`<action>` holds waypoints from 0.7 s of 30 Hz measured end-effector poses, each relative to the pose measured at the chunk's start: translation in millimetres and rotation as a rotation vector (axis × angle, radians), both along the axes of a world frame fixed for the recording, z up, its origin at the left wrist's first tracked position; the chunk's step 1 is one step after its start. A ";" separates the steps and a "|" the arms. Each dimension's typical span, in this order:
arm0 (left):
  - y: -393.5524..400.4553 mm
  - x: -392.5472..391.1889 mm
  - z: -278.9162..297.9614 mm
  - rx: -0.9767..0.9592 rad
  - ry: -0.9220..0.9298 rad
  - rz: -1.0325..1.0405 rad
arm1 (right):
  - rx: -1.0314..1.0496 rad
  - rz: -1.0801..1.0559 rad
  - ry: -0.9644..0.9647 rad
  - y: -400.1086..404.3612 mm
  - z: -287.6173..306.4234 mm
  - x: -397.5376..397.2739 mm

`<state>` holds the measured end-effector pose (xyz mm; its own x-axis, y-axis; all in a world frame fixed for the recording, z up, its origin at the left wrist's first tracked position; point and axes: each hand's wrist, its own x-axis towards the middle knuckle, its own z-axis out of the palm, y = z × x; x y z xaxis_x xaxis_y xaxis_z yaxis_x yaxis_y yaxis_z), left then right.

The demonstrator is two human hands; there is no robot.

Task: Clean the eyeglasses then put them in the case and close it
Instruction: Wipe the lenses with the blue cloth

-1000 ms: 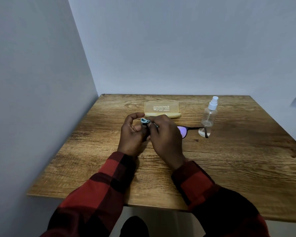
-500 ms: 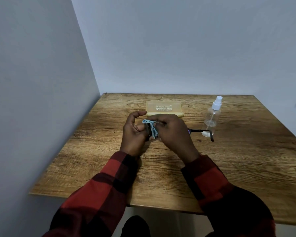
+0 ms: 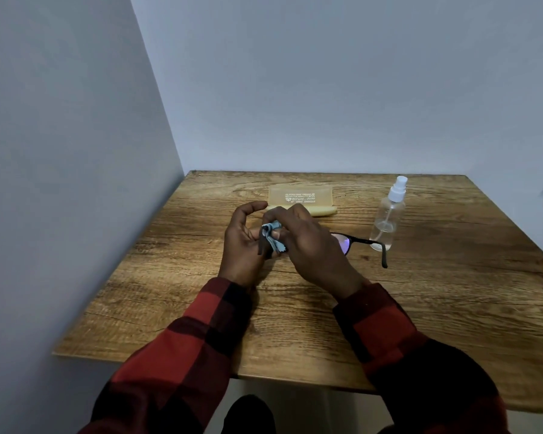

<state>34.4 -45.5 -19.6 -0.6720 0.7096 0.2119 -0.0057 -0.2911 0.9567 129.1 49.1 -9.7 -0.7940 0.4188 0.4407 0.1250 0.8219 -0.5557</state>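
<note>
Both hands grip the eyeglasses [image 3: 358, 241], right hand [image 3: 311, 245] pinching a cloth [image 3: 271, 234].

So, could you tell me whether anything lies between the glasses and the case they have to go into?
Nothing visible does. The black-framed eyeglasses, held in both hands, sit just in front of the open tan case; only bare wooden table lies between. The clear spray bottle stands off to the right.

A wood-grain tabletop [image 3: 452, 308] carries a tan case [image 3: 301, 198] near the back and a spray bottle [image 3: 387, 217] at right.
</note>
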 end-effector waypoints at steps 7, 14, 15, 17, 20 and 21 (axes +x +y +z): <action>2.6 -6.1 -5.9 0.023 -0.007 0.024 | 0.047 0.038 0.112 -10.9 1.8 0.2; 5.5 -3.2 -6.6 0.020 0.069 0.106 | 0.071 0.084 0.264 -28.0 9.2 -2.9; 5.5 -3.0 -6.4 0.018 0.080 0.114 | 0.067 0.079 0.295 -29.2 8.8 -3.6; 5.6 -2.9 -4.3 0.012 0.095 0.116 | 0.070 0.049 0.348 -31.5 7.7 -4.2; 5.4 -1.6 -1.5 -0.002 0.086 0.103 | 0.091 0.012 0.407 -35.5 7.7 -4.2; 5.1 -1.0 -0.9 -0.008 0.076 0.097 | 0.098 0.003 0.427 -37.3 8.3 -4.2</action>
